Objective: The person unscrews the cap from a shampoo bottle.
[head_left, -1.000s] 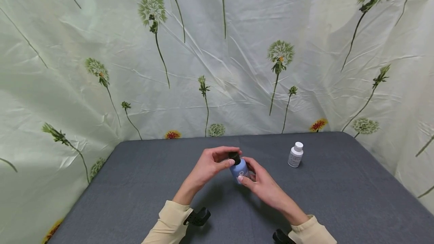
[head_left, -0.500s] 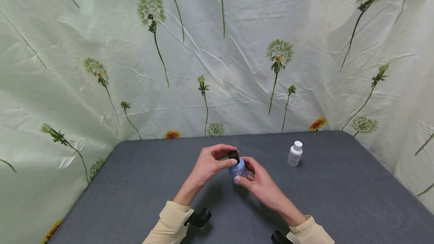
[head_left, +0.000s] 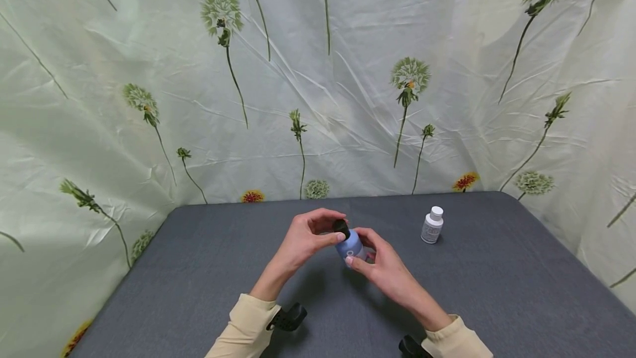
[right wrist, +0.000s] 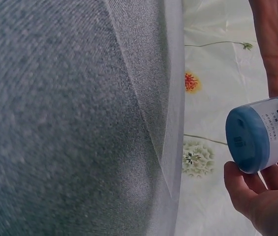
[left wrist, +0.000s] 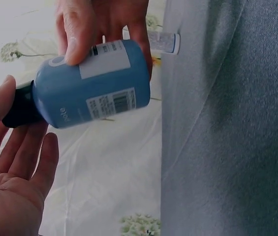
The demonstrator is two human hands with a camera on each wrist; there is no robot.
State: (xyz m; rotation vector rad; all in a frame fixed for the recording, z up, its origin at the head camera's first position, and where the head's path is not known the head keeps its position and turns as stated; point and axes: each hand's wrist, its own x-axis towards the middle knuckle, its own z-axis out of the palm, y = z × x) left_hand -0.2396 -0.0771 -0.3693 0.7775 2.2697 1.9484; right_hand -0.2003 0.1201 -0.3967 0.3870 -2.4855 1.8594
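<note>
Left hand (head_left: 307,239) pinches black cap (head_left: 340,228). One blue bottle (head_left: 351,244), in the air above grey table (head_left: 213,264): long axis tilted, cap end up and slightly left in head view; cap cut off in right wrist view. Right hand (head_left: 381,263) grips bottle body, some fingers hidden behind it. One white bottle (head_left: 432,227) upright on table, farther right.

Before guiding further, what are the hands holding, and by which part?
The blue bottle: the left hand pinches its black cap, the right hand grips its body.
</note>
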